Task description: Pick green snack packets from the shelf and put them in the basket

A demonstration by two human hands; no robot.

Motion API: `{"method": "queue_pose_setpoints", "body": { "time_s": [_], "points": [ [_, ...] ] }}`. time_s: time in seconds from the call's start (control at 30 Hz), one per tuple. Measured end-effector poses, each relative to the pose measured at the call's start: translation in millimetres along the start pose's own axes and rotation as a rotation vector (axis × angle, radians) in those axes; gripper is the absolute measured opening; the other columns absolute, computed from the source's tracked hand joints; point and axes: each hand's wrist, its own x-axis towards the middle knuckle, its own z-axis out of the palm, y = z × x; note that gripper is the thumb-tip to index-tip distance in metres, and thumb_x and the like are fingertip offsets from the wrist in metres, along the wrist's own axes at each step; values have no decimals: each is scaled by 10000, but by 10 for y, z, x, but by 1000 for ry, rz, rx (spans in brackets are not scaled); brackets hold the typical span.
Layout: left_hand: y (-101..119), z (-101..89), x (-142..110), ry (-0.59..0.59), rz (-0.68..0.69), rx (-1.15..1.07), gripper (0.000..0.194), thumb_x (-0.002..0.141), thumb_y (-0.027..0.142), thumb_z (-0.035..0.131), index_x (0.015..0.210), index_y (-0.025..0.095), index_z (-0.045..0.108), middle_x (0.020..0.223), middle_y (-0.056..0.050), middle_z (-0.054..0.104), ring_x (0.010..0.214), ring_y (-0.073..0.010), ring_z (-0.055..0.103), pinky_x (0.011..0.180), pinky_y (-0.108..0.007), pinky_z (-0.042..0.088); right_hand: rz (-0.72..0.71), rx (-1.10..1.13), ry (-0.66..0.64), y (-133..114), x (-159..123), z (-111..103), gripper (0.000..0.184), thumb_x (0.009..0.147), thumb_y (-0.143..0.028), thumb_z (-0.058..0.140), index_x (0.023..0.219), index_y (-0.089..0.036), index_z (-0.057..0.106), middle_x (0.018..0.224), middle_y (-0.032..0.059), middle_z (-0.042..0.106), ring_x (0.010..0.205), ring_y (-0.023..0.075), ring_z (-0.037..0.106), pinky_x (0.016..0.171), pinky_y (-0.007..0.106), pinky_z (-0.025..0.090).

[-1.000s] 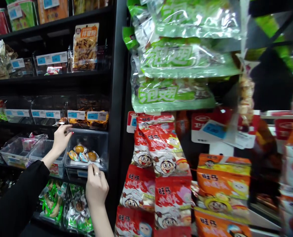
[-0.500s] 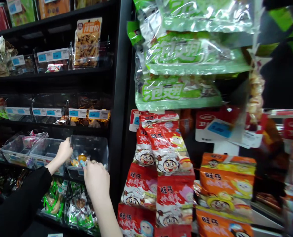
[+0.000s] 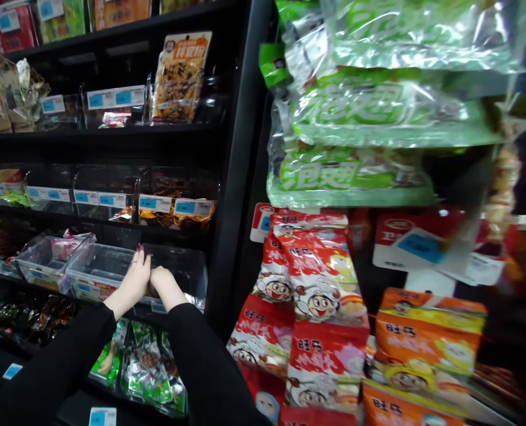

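Smooth, glossy plastic bin (image 3: 189, 267)

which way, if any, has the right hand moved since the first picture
Yes: judged against the black shelf post, the right hand has moved leftward and higher, and is now close beside the left hand.

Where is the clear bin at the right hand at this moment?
In the head view, left of centre: the clear bin sits just left of the black shelf post, one row below the yellow-orange packets, with the right hand at it.
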Motion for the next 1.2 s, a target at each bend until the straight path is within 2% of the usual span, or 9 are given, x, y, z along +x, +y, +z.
{"method": "queue_pose_setpoints", "body": {
  "time_s": [0.3,0.47,0.57,0.67,0.77,0.83,1.0,1.1,1.2],
  "points": [
    [134,52,24,-55,-9,78,587,673,-83,373,1259,-111,384,1380,-349,280,1352,-330,31,1070,-513,216,135,90,192,248,-153,4,272,848,-284,555,1056,-109,563,1056,89,598,913,185,601,779,371,508],
    [198,135,89,-41,-152,38,557,708,-84,333,1256,-79,430,1392,-326,285,1340,-356,158,1026,-506,312,174,237,436,297,-429,-63,213,863,-231,527,994,-84,607,987,114,645,910,194,624,796,356,500],
    [241,144,124,-27,-202,-36,580,681,-91,359,1247,-30,472,1381,-286,352,1342,-352,180,1048,-547,246,119,362,589,296,-620,-95,256,863,-114,445,1022,-123,646,964,132,682,940,208,637,817,280,473],
    [254,65,136,-18,-220,-166,545,654,-86,412,1173,-8,557,1312,-271,467,1336,-365,208,1078,-577,116,82,470,725,292,-787,-116,377,838,-50,376,1105,-146,624,1048,128,674,1008,233,616,863,284,447],
    [199,-117,133,-7,-232,-357,468,649,-52,463,1085,12,618,1233,-264,551,1303,-381,293,1081,-577,86,48,570,807,298,-889,-149,389,836,-57,356,1117,-113,619,1089,140,660,1024,256,607,892,326,442],
    [146,-272,115,8,-241,-518,472,633,-12,519,1087,72,620,1222,-220,576,1288,-365,330,1077,-571,132,2,650,820,297,-919,-176,351,839,-87,381,1069,-108,645,1042,126,683,985,235,630,881,309,462],
    [157,-628,-42,26,-287,-1003,479,724,178,547,1202,166,502,1075,-124,662,988,-270,623,832,-474,509,-190,797,733,174,-936,-227,309,807,-106,444,1032,-162,649,999,45,709,902,157,667,796,224,521],
    [249,-816,-213,124,-371,-1223,405,775,304,544,1155,171,501,1047,-109,648,922,-237,643,734,-420,562,-278,750,618,101,-857,-272,291,847,-180,441,1064,-218,631,1002,-4,709,893,134,667,754,202,528],
    [298,-1025,-500,259,-599,-1459,372,670,268,686,1001,146,566,992,-94,652,864,-228,648,703,-403,576,-197,583,483,121,-601,-321,291,879,-272,435,1092,-183,613,1005,56,700,910,183,658,740,267,531]
  ]
}}
